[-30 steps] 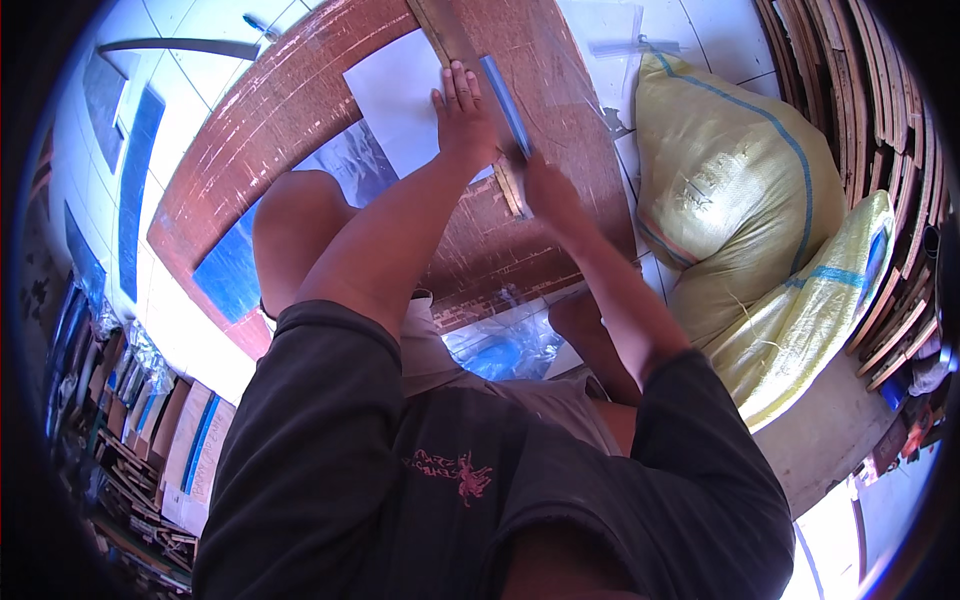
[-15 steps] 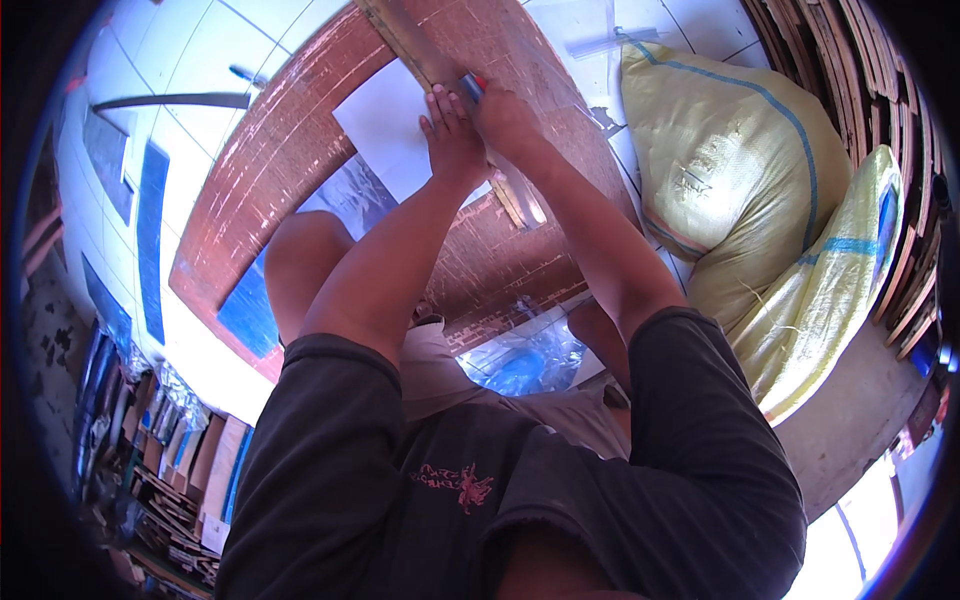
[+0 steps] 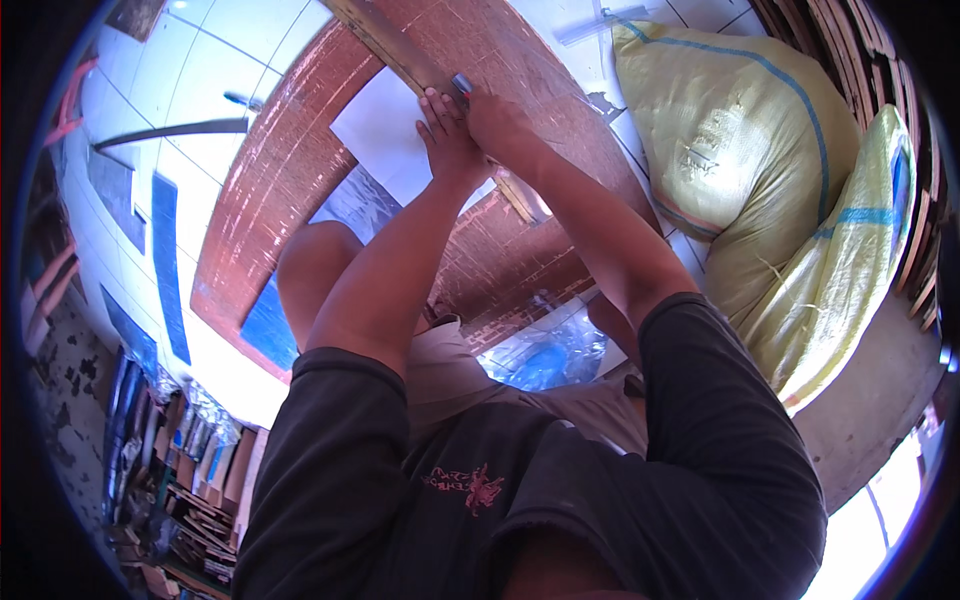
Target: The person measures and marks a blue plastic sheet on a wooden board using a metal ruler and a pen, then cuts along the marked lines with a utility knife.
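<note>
wooden strip point(image 3: 400, 50) cut off at top edge, right hand point(image 3: 495, 115) hiding its small tool's grip

The floor point(image 3: 215, 95) is made of big white tiles, and it shines in bright light to the left of the hands. A thin dark stick point(image 3: 170, 130) lies on the tiles out there. Blue strips point(image 3: 165, 265) lie on the floor further down on the left. To the right of the hands, two big yellow sacks point(image 3: 740, 130) with blue stripes lean together. Behind the sacks, wooden slats point(image 3: 850, 60) are stacked up in a pile. Below the sacks there is a grey patch of ground point(image 3: 880, 390), and very bright light comes in at the bottom right corner. Far down on the left, lots of boxes and scraps point(image 3: 170, 480) are piled in the dark.
</note>
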A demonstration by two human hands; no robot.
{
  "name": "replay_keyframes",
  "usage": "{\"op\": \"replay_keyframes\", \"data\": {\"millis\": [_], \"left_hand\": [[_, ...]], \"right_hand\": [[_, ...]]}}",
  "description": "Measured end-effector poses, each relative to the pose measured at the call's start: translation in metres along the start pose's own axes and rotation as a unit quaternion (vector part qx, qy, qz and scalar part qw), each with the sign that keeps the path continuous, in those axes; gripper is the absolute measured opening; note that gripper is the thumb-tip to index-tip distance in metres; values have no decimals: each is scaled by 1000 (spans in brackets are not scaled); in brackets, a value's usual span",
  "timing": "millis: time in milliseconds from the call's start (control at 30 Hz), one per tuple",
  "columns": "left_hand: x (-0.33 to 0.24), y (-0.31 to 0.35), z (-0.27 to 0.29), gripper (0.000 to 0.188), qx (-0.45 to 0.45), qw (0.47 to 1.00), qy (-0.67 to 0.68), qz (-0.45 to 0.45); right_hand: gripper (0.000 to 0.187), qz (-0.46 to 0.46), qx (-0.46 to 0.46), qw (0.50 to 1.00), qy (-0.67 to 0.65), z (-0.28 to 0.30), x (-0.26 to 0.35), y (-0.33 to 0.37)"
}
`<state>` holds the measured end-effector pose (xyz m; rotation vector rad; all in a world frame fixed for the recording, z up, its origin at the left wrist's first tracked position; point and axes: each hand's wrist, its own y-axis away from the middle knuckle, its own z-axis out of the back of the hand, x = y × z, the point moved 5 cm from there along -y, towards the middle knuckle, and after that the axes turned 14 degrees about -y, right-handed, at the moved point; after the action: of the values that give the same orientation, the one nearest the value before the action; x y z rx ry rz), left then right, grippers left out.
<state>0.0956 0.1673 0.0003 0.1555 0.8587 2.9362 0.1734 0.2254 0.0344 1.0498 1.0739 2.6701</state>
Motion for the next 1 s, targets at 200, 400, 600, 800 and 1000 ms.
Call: {"op": "replay_keyframes", "data": {"millis": [200, 400, 600, 800, 1000], "left_hand": [[3, 2, -3, 151, -13, 1000, 7, 23], [-1, 5, 9, 159, 11, 1000, 0, 3], [0, 5, 16, 159, 52, 999, -4, 6], [7, 7, 15, 159, 38, 999, -5, 12], [-14, -2, 11, 153, 36, 999, -12, 4]], "right_hand": [[29, 7, 10, 999, 35, -9, -55, 51], [30, -81, 55, 994, 49, -12, -119, 122], [29, -107, 95, 986, 88, 23, -140, 128], [29, -131, -19, 989, 65, 37, -107, 105], [31, 31, -95, 995, -29, 10, -51, 15]]}}
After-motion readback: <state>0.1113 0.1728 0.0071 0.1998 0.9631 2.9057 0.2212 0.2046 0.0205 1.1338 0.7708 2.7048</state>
